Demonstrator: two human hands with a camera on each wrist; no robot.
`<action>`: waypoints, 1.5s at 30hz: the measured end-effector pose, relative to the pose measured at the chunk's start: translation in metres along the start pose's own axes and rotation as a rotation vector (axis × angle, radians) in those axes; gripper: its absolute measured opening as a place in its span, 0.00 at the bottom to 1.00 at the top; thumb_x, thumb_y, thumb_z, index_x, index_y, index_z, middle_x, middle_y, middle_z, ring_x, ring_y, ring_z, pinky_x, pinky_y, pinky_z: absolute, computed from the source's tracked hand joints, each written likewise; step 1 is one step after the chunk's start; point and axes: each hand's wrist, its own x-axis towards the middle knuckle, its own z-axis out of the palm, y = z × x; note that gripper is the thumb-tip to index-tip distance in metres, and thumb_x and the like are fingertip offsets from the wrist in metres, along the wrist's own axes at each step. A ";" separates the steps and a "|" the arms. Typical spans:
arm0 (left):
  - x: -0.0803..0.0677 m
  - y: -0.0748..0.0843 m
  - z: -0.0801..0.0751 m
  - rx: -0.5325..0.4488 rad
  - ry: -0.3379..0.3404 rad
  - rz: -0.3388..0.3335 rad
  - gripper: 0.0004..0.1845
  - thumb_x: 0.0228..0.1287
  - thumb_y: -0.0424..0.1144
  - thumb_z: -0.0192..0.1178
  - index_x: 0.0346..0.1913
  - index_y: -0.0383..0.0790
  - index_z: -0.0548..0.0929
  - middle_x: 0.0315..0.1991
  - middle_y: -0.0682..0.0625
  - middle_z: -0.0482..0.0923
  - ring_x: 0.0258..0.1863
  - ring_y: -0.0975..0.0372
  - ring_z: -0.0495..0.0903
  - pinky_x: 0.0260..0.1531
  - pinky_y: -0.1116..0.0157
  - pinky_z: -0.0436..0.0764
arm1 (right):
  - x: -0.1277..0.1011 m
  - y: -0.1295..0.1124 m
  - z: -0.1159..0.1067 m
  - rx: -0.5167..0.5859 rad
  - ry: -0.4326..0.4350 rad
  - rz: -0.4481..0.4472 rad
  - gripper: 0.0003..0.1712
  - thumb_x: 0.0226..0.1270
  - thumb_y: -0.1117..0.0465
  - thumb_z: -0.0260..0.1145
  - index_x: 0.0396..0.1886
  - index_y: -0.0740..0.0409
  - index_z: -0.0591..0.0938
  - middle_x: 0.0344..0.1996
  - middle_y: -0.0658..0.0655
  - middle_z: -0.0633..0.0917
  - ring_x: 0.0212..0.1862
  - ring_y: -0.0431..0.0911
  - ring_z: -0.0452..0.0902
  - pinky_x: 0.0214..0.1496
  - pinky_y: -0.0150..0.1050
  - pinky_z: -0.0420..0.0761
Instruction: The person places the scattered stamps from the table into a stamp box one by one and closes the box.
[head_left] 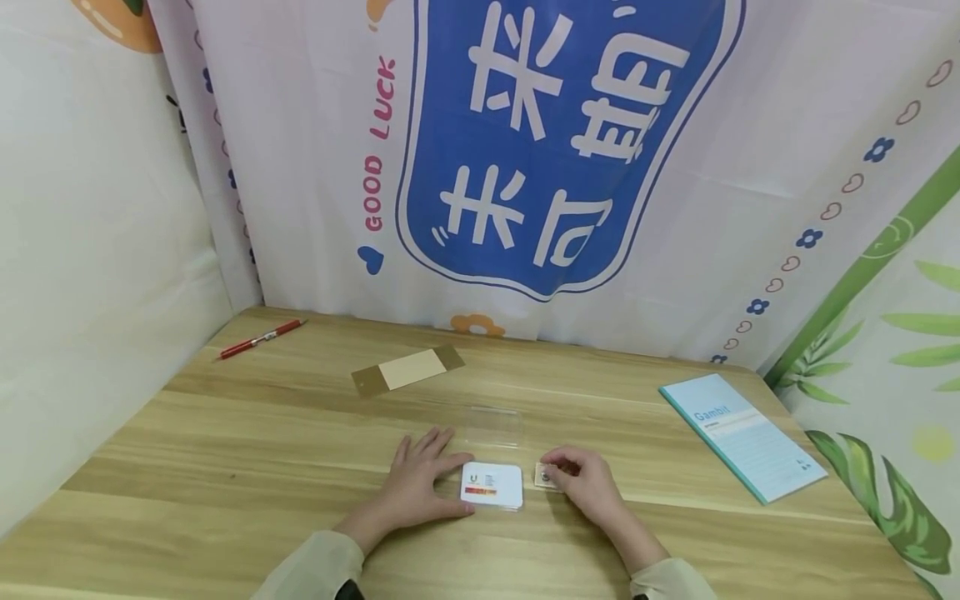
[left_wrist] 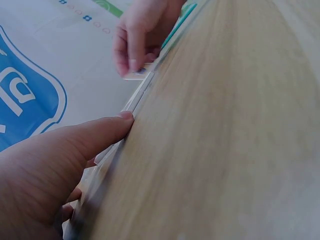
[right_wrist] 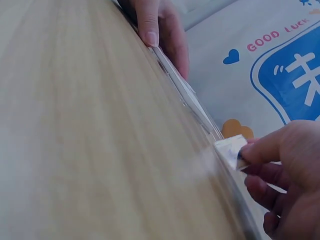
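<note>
A stack of white business cards with a logo and an orange-red strip lies in a shallow clear plastic case on the table. My left hand holds the case at its left end, thumb at the near edge and forefinger at the far corner. Just right of the case, my right hand pinches a small pale rectangular piece with a dark mark, between thumb and fingers. In the right wrist view this piece looks shiny and is tilted. Behind the cards lies a clear plastic lid.
A brown and beige card strip lies farther back on the wooden table. Toward the back left corner is a red pen. A light blue notebook rests on the right side. Printed curtains hang along the table's back edge.
</note>
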 end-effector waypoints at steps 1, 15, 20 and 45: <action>0.000 0.000 0.000 0.000 0.002 0.000 0.35 0.40 0.62 0.61 0.52 0.48 0.74 0.61 0.38 0.55 0.61 0.46 0.47 0.53 0.42 0.37 | 0.001 -0.003 0.001 0.024 0.003 0.005 0.04 0.50 0.69 0.64 0.28 0.60 0.81 0.24 0.50 0.80 0.26 0.41 0.70 0.27 0.31 0.72; 0.000 -0.001 0.000 0.009 0.002 0.003 0.35 0.40 0.63 0.60 0.52 0.48 0.74 0.61 0.37 0.55 0.61 0.45 0.47 0.53 0.41 0.38 | 0.007 -0.018 0.024 0.146 -0.102 -0.007 0.02 0.48 0.71 0.64 0.25 0.64 0.80 0.21 0.53 0.80 0.23 0.40 0.70 0.25 0.30 0.71; 0.000 0.000 0.001 0.008 0.001 0.007 0.35 0.40 0.62 0.60 0.52 0.48 0.74 0.61 0.37 0.55 0.61 0.45 0.47 0.53 0.41 0.38 | 0.004 -0.016 0.030 0.115 -0.103 -0.035 0.03 0.47 0.71 0.65 0.24 0.63 0.80 0.19 0.51 0.79 0.21 0.39 0.69 0.23 0.30 0.71; 0.001 -0.002 0.002 0.001 -0.004 -0.004 0.35 0.40 0.64 0.59 0.52 0.50 0.74 0.62 0.39 0.55 0.61 0.47 0.47 0.53 0.42 0.37 | 0.002 -0.016 0.033 0.080 -0.107 -0.028 0.04 0.47 0.69 0.66 0.22 0.61 0.78 0.19 0.50 0.73 0.22 0.40 0.65 0.22 0.29 0.67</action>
